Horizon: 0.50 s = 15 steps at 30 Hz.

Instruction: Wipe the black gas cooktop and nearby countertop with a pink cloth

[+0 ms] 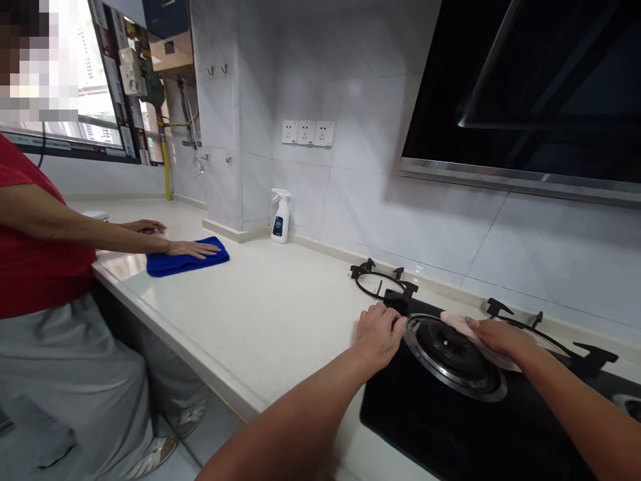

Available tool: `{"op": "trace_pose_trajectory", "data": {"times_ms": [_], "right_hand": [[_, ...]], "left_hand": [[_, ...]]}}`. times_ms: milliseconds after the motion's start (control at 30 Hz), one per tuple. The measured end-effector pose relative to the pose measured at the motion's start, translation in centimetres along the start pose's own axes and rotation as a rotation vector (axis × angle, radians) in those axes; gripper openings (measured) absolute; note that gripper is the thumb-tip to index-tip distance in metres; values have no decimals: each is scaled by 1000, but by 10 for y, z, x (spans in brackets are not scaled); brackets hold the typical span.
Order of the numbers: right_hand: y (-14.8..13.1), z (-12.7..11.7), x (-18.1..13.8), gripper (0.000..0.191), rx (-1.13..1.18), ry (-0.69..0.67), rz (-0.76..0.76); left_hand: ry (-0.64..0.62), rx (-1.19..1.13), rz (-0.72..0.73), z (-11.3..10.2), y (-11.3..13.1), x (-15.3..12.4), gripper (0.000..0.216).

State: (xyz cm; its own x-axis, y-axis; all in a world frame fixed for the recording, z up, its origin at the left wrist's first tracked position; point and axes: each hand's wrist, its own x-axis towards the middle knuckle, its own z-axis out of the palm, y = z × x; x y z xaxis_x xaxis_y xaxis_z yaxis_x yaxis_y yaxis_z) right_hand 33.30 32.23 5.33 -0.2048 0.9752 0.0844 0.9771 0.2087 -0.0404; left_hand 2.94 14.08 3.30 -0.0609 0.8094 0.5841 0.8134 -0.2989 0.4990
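While the left hand [379, 332] rests at the near-left edge of the hob [451, 421], its fingers curl loosely over the rim of the burner ring [453, 357] and grip nothing that can be made out. The right hand [501, 336] lies flat, palm down, fingers together, pressing a pale cloth [463, 323] onto the far side of the same ring; the cloth shows beyond the fingertips and under the palm. The ring is a round metal dish set in the black glass hob, which is sunk into the white counter [270, 314]. A black pan support [383, 280] stands on the counter just behind the left hand, off the burner. A second support [551, 334] sits on the hob behind the right hand. Above hangs a dark hood [525, 87].

Well apart, at the counter's left end, another person in a red top presses one flat, spread hand [193, 249] onto a folded blue cloth [185, 259]; their other hand [145, 226] rests on the counter behind it. A white spray bottle [280, 216] stands against the tiled wall, between the blue cloth and the hob. Three sockets [307, 132] sit on the wall above the bottle.
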Motion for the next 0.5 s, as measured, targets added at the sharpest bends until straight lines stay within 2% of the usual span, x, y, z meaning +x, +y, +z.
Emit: {"op": "trace_pose_trajectory", "data": {"times_ms": [167,267,400,500], "right_hand": [[3,-7,-38,63,-119,-109,20],[-4,-8,-61,63,-211,-99,-13],[-14,-8,-95,49,-332,-58,-95],[-23,-8,-122,48,-402,-25,-161]], "left_hand": [[-15,1,13,-1,3,1,26],[-17,8,10,1,1,2,26],[-13,9,-12,2,0,2,25],[-19,0,-12,0,3,1,25]]}}
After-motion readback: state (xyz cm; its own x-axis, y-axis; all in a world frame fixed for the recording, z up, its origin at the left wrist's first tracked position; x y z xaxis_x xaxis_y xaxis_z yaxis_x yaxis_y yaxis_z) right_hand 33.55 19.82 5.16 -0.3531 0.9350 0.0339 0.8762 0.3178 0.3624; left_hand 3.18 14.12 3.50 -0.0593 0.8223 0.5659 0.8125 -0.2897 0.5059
